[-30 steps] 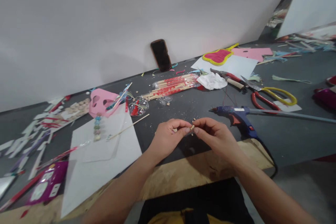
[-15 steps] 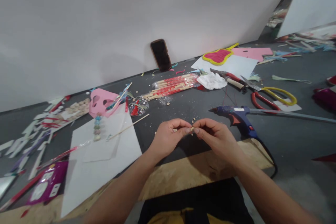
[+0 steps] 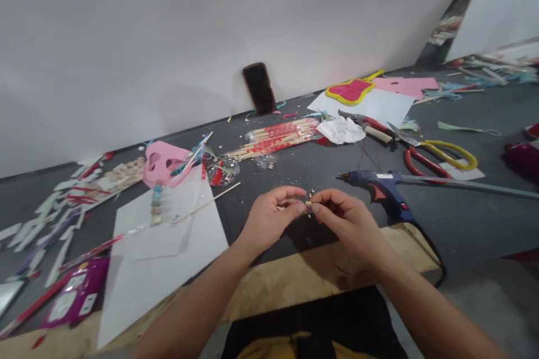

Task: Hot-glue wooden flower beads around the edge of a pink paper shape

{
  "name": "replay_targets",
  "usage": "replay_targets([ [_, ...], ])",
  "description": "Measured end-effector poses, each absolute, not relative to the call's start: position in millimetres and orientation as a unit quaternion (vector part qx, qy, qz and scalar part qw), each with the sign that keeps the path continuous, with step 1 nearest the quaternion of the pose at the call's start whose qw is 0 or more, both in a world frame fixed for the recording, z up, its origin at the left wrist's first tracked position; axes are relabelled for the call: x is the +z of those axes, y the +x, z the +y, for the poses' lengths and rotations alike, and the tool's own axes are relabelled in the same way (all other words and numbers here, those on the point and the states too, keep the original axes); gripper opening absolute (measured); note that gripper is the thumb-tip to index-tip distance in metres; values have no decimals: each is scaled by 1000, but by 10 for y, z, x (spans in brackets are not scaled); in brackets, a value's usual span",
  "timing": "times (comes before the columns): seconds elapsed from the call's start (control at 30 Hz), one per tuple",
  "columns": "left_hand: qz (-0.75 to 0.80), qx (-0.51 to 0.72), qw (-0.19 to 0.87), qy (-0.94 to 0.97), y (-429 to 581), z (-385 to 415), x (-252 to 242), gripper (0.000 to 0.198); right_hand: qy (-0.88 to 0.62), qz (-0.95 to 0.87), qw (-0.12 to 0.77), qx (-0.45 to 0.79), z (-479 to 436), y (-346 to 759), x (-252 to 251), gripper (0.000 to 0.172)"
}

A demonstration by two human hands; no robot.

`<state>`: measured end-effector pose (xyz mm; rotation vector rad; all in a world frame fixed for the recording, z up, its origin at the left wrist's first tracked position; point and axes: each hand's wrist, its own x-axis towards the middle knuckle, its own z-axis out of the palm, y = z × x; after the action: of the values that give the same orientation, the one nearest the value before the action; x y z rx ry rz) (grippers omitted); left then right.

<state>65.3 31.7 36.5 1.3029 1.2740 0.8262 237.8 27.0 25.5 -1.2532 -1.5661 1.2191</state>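
Note:
Just right of the table's centre, my right hand pinches a tiny pale wooden piece between thumb and forefinger. My left hand is beside it, with thumb and forefinger apart and the fingertips close to that piece; nothing shows clearly between them. More small pale bits lie on the dark table around and below the fingertips. A blue glue gun rests to the right of my right hand, its nozzle pointing left.
Wrapped sticks, a white cloth, pliers and yellow-handled scissors lie farther back. A phone leans on the partition. At left are white paper, a pink mask and a purple packet.
The thumb and forefinger of my left hand have parted and drawn slightly back from the small piece. My right hand keeps its pinch in nearly the same place.

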Motion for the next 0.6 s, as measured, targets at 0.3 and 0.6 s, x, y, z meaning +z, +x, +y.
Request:
replay_targets([
  [0.3, 589, 380, 425, 573, 273, 379, 340, 25, -518, -665, 340, 417, 374, 2535, 227, 23],
  [0.6, 671, 394, 258, 573, -211, 297, 434, 24, -508, -797, 171, 278, 1010, 2395, 217, 12],
])
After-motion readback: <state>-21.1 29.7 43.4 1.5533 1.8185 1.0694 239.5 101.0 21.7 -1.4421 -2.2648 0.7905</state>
